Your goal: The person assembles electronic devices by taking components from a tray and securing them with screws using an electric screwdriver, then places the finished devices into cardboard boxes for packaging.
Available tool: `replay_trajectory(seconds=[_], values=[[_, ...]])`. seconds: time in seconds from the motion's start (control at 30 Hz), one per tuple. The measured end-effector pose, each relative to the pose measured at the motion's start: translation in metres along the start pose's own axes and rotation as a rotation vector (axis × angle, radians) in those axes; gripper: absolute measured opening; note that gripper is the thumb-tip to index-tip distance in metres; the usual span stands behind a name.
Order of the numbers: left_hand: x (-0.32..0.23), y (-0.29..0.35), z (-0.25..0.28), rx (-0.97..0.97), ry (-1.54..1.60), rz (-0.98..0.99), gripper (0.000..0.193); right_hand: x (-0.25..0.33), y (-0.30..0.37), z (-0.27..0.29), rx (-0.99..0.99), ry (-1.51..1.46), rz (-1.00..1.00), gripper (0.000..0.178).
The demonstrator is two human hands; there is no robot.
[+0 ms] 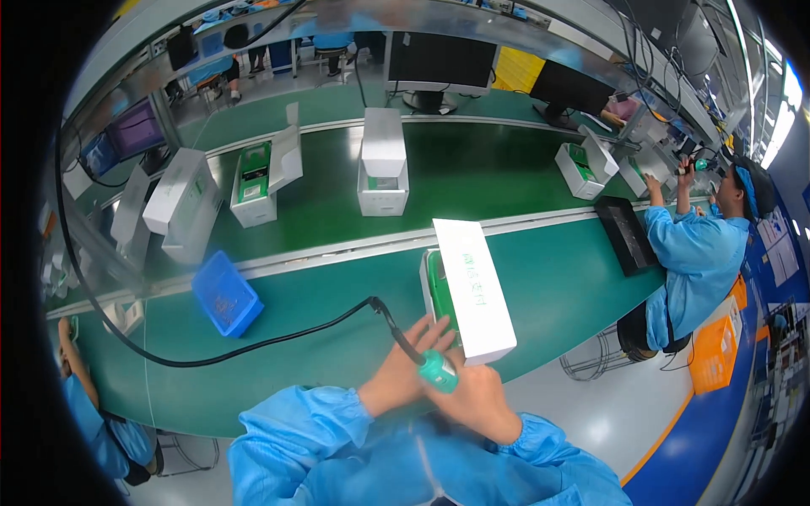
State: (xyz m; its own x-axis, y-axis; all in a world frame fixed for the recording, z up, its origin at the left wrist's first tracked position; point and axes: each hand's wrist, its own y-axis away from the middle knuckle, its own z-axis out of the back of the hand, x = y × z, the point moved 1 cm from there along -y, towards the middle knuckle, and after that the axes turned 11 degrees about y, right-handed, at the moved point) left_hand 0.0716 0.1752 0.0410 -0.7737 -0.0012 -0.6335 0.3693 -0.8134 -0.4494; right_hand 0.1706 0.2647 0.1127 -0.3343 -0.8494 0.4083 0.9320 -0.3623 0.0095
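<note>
The right hand (479, 398) is clamped around the teal driver (440, 372), which sits at the hand's upper left edge, its green body showing between thumb and knuckles. The driver's long axis runs on a slant: its butt is low and right inside the fist, and its dark neck rises up and to the left, away from the box (467, 291). From that neck a black cable (253, 344) leaves toward the left, sags across the bench (574, 278) and climbs past the blue tray (225, 297).

The left hand (403, 371) lies just left of the driver, fingers spread apart and laid against the near left corner of the box, closed on nothing; its fingertips touch the box's green inside.

The box stands on the bench directly above both hands. It is white with a green interior, and its long white lid (474, 289) is tilted open over the right side. Its long axis runs from the hands away and slightly left, toward the belt (472, 169) beyond.

Left of the box lies the blue tray, well apart from it. On the belt behind the box stand more open white boxes. Right of the box, farther along the bench, a person in a blue coat (696, 261) works with raised hands beside a black tray (629, 234).
</note>
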Motion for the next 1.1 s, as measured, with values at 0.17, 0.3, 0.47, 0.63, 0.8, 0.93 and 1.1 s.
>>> replay_trajectory(seconds=[0.17, 0.3, 0.47, 0.63, 0.8, 0.93, 1.1], values=[[-0.006, 0.003, 0.006, -0.039, -0.121, -0.091, 0.035, -0.003, 0.019, 0.013, -0.276, -0.065, 0.083, 0.045], [-0.017, -0.001, 0.003, -0.141, -0.093, -0.103, 0.037, -0.034, 0.021, 0.033, -0.504, -0.157, -0.108, 0.053], [-0.023, 0.0, -0.006, -0.109, -0.077, -0.104, 0.034, -0.06, 0.015, 0.048, -0.292, -0.455, -0.475, 0.054], [-0.023, -0.002, -0.004, -0.124, -0.03, -0.097, 0.032, -0.109, 0.005, 0.037, 0.014, -0.769, -0.501, 0.047], [-0.013, 0.001, -0.007, -0.052, 0.066, -0.16, 0.027, -0.108, 0.015, 0.054, -0.017, -0.889, -0.423, 0.044], [-0.013, 0.0, 0.0, -0.016, 0.101, -0.134, 0.027, -0.075, 0.015, 0.078, -0.303, -1.024, -0.163, 0.039], [-0.017, -0.009, 0.008, -0.017, 0.037, -0.109, 0.051, -0.025, -0.015, 0.088, -0.666, -0.9, 0.245, 0.039]])
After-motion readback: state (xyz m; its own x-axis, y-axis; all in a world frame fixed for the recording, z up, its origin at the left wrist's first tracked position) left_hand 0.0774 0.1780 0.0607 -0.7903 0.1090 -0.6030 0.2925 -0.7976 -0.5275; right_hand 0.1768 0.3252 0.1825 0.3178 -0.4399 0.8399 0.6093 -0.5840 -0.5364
